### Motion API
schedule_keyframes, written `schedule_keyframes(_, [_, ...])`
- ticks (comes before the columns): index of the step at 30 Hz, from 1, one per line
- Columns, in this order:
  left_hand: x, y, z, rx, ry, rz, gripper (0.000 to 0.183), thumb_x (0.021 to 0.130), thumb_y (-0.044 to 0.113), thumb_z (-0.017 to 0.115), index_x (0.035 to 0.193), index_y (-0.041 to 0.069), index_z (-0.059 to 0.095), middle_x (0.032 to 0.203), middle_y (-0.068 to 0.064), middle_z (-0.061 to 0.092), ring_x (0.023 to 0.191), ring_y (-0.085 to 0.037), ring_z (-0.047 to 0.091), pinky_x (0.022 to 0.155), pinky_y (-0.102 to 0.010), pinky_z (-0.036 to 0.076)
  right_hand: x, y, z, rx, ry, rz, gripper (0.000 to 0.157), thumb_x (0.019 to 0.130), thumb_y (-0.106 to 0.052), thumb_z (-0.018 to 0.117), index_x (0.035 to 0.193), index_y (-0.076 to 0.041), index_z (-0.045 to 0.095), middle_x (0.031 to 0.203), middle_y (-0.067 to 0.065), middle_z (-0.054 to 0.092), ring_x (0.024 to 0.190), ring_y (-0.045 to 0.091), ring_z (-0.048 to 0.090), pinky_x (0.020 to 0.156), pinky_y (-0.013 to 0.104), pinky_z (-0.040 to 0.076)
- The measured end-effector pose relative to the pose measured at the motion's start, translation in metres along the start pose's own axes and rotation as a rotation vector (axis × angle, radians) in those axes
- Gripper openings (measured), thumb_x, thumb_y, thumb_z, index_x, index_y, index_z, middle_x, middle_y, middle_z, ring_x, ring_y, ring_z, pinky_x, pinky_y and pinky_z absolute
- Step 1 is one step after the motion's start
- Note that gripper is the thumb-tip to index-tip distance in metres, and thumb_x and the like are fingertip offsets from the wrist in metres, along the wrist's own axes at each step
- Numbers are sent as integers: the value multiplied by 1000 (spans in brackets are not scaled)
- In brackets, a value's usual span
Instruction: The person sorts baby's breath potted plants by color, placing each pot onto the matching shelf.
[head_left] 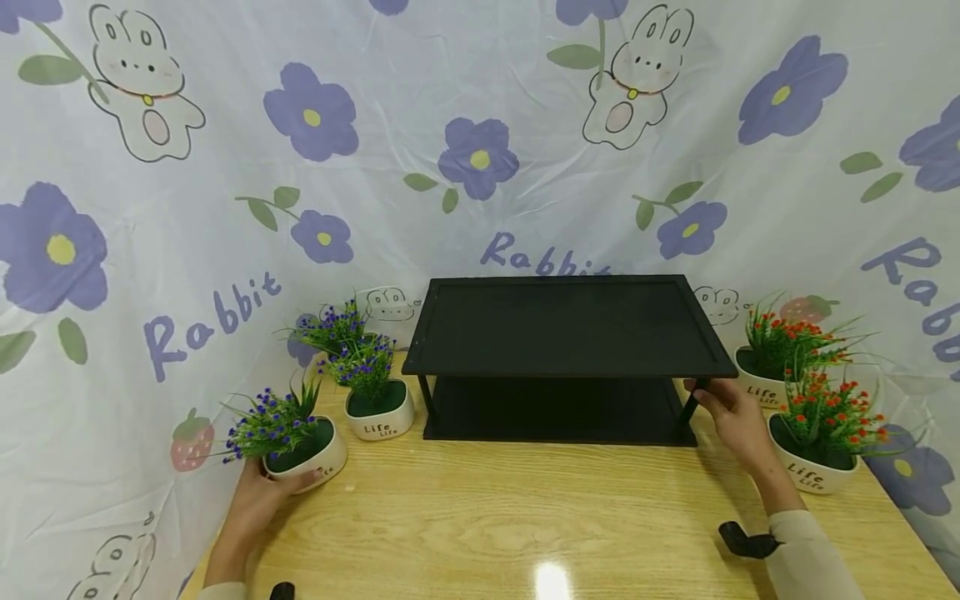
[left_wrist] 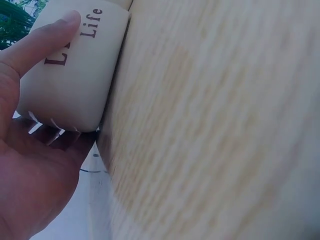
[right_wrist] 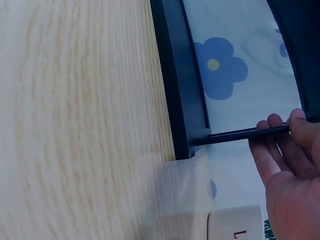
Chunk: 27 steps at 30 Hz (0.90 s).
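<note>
Nearest purple-flowered pot, at left of the table, is gripped by the left hand, best kept level; black shelf, centre, is held by its front right post in the right hand, best steadied lightly.

Arms extend well apart, the left grip clasping with thumb outstretched, the right grip pinching.
</note>
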<state>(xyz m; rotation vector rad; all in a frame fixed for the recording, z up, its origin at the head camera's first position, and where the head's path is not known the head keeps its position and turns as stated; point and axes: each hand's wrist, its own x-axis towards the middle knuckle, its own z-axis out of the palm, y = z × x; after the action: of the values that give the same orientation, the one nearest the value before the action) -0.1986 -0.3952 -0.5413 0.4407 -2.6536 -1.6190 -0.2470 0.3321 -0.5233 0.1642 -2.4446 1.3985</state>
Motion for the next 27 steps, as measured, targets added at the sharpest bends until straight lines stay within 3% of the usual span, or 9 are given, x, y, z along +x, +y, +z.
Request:
schedule_keyframes(10, [-2, 4, 0, 3, -6, -5, 129, 88, 29, 91, 173, 15, -4, 176, -25, 17, 160, -41, 24, 131, -59, 23, 0, 1, 2, 54, 2, -31, 29, 113, -12, 53, 136, 3, 62, 128, 25, 67, 112, -15, 60, 92, 1, 48])
schedule_keyframes(12, [-4, 6, 1, 11, 8, 31, 126, 87, 28, 92, 173, 17, 0, 175, -22, 21, 157, -36, 28, 130, -51, 26, 1, 2, 3, 52, 4, -35, 28, 113, -12, 53, 135, 3, 63, 128, 25, 67, 111, -14, 60, 92, 1, 48])
schedule_keyframes(14, [-6, 9, 3, 34, 28, 77, 122, 86, 27, 92, 173, 17, 7, 172, -18, 28, 153, -31, 33, 127, -33, 29, 1, 2, 3, 47, 8, -42, 27, 113, -12, 53, 133, 3, 63, 128, 26, 66, 111, -14, 60, 92, 1, 48])
schedule_keyframes(17, [-9, 15, 5, 80, 56, 142, 116, 85, 27, 93, 171, 16, 16, 168, -15, 36, 146, -25, 38, 112, -11, 30, 2, 3, 3, 40, 15, -45, 25, 113, -11, 53, 131, 3, 64, 129, 28, 66, 111, -14, 60, 93, 1, 47])
schedule_keyframes(19, [-12, 18, 7, 101, 60, 165, 115, 84, 29, 94, 170, 14, 19, 166, -15, 39, 144, -25, 41, 104, -4, 29, 2, 4, 3, 34, 18, -42, 25, 113, -10, 53, 131, 3, 64, 128, 28, 67, 111, -15, 60, 93, 0, 46])
schedule_keyframes(27, [-23, 28, 14, 143, 14, 135, 112, 84, 36, 94, 167, 6, 24, 160, -24, 46, 143, -36, 49, 99, -9, 36, 1, 6, 4, 48, 29, -45, 25, 111, -6, 55, 133, 3, 64, 126, 26, 68, 109, -15, 61, 92, 1, 47])
